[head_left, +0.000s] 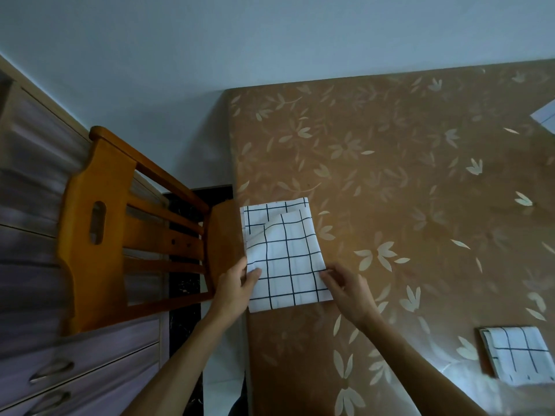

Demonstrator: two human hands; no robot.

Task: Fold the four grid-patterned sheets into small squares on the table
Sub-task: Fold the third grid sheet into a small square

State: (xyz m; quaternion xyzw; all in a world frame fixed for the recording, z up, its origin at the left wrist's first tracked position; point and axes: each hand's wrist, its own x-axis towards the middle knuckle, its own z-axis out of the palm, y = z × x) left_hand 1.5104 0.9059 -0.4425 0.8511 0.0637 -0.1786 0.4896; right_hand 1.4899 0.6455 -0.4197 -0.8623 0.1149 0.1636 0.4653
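Observation:
A white sheet with a black grid [286,256] lies folded into a long rectangle near the left edge of the table [405,181]. A smaller folded layer lies on top, and its far left corner bulges up. My left hand [237,283] pinches the sheet's left edge, thumb on top. My right hand [345,285] pinches the right edge near the front corner. A second grid sheet [518,354], folded into a small square, lies at the table's front right. A corner of another white sheet [546,115] shows at the far right edge.
The table wears a brown cloth printed with pale leaves. A wooden chair [120,223] stands close against the table's left side. A purple-grey drawer unit [45,340] with metal handles is further left. A pale wall lies behind.

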